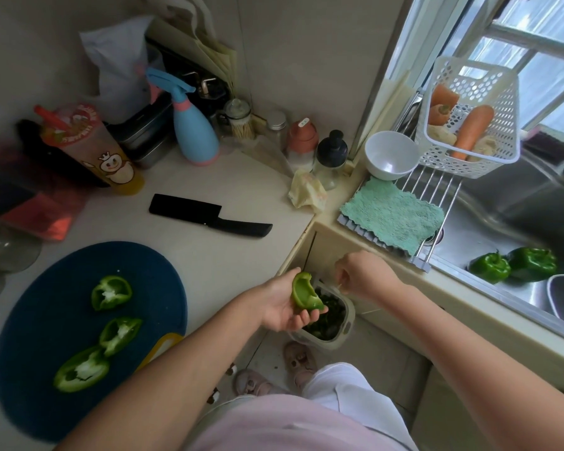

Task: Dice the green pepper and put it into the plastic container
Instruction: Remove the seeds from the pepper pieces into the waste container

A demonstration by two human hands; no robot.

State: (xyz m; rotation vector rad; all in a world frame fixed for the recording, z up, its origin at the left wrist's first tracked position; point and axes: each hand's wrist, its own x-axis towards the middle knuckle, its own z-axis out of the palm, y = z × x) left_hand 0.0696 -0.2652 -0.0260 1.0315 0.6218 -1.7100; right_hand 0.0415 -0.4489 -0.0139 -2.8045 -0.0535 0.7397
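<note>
My left hand (282, 309) holds a hollowed piece of green pepper (303, 292) over a small pale bin (346, 323) on the floor, which has dark green scraps inside. My right hand (365, 275) hovers just right of the piece with its fingertips pinched on a small pale scrap. Three more cut pepper pieces (111, 292) (121, 333) (82, 372), white pith showing, lie on the dark blue cutting board (46, 304). A black knife (209, 216) rests on the counter beyond the board.
Two whole green peppers (511, 266) lie in the steel sink (502, 203). A teal cloth (394, 216), a white bowl (391, 154) and a white basket (498, 157) of carrots sit on the drying rack. Bottles, jars and a cup crowd the counter's back.
</note>
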